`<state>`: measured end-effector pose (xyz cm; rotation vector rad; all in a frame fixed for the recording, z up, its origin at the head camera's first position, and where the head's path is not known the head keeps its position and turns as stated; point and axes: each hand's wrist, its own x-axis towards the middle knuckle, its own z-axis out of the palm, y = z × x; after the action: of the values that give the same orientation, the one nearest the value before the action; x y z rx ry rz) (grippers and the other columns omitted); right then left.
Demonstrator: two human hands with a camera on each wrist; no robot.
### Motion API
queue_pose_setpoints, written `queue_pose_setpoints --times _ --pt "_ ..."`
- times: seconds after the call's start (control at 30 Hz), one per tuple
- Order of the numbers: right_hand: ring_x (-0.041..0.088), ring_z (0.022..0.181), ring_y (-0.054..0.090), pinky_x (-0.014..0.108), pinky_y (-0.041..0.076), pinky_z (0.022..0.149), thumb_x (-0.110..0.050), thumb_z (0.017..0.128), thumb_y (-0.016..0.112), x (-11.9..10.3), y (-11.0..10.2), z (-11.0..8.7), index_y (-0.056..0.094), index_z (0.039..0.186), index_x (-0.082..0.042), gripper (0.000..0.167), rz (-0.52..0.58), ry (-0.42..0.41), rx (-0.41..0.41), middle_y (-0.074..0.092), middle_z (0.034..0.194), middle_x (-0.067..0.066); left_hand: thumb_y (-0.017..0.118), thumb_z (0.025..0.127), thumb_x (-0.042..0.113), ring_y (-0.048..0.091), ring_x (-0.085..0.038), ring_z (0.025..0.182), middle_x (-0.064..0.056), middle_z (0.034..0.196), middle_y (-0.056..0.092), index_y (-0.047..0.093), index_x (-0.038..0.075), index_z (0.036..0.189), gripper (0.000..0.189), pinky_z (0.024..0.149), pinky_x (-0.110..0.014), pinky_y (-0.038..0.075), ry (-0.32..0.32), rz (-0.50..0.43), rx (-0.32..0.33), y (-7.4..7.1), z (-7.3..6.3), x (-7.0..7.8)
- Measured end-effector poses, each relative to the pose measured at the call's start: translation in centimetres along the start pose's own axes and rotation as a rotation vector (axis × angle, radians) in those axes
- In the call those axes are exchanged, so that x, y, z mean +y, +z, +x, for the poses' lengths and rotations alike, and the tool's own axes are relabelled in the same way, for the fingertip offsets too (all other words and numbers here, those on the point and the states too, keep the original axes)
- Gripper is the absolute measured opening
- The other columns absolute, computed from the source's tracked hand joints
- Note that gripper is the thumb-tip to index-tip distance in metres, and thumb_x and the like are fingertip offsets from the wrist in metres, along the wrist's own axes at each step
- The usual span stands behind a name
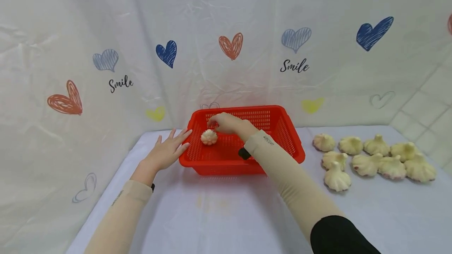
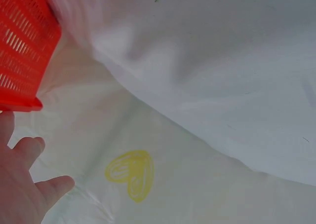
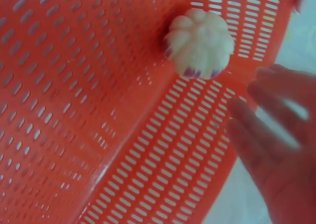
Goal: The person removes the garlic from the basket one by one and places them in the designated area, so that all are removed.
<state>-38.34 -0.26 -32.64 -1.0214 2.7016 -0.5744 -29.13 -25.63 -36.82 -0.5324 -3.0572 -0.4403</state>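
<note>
A red plastic basket (image 1: pixel 226 169) with slotted walls stands on the table. Inside, near its left wall, lies one garlic bulb (image 1: pixel 209 137), pale with purple marks in the right wrist view. My right hand (image 1: pixel 227 123) reaches over the basket, just beside the bulb and apart from it; in the right wrist view its fingers (image 3: pixel 256 130) are extended with nothing between them. My left hand (image 1: pixel 168 150) has its fingers spread, with fingertips at the basket's left rim. The left wrist view shows that hand (image 2: pixel 22 179) partly, below the basket corner.
Several garlic bulbs (image 1: pixel 367 164) lie in loose rows at the right of the white-covered table (image 1: pixel 219 214). A white sheet (image 1: pixel 197 19) printed with hearts and "Smile" hangs directly behind the basket and along the left.
</note>
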Motion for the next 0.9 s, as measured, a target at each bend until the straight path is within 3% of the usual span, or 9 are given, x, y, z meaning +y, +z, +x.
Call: queue_pose_setpoints --times 0.23,0.47,0.7,0.9 --pt "0.027 0.141 0.044 0.041 0.035 0.118 -0.007 0.103 0.059 -0.1 1.2 0.7 0.051 0.151 -0.007 0.048 -0.019 0.023 -0.125 0.051 0.151 0.01 0.043 0.109 0.043 0.006 -0.043 0.155 -0.007 0.169 0.022 0.026 0.022 0.165 0.062 0.114 -0.075 -0.001 0.002 0.007 0.0 -0.2 -0.3 0.1" --pt "0.026 0.142 0.04 0.044 0.033 0.119 -0.012 0.103 0.062 0.4 1.6 0.9 0.039 0.159 -0.013 0.061 0.107 0.057 -0.228 0.045 0.155 0.009 0.043 0.109 0.044 0.006 -0.042 0.155 -0.006 0.169 0.023 0.025 0.023 0.165 0.062 0.114 -0.075 -0.001 0.007 -0.006 -0.003 0.2 0.1 0.3" --pt "0.025 0.135 0.047 0.038 0.04 0.114 -0.008 0.096 0.071 0.4 1.4 1.3 0.051 0.152 -0.008 0.059 -0.019 0.002 -0.22 0.051 0.15 0.011 0.042 0.109 0.046 0.006 -0.041 0.155 -0.004 0.17 0.022 0.025 0.024 0.165 0.062 0.115 -0.075 -0.001 -0.005 0.014 0.0 0.1 0.3 0.0" --pt "0.022 0.125 0.053 0.036 0.044 0.11 -0.004 0.096 0.069 0.5 1.4 1.1 0.058 0.146 -0.007 0.051 0.005 0.017 -0.23 0.059 0.141 0.008 0.041 0.109 0.046 0.006 -0.042 0.155 -0.004 0.169 0.022 0.025 0.024 0.165 0.062 0.115 -0.075 -0.001 0.006 0.012 0.009 -0.1 0.1 0.1"
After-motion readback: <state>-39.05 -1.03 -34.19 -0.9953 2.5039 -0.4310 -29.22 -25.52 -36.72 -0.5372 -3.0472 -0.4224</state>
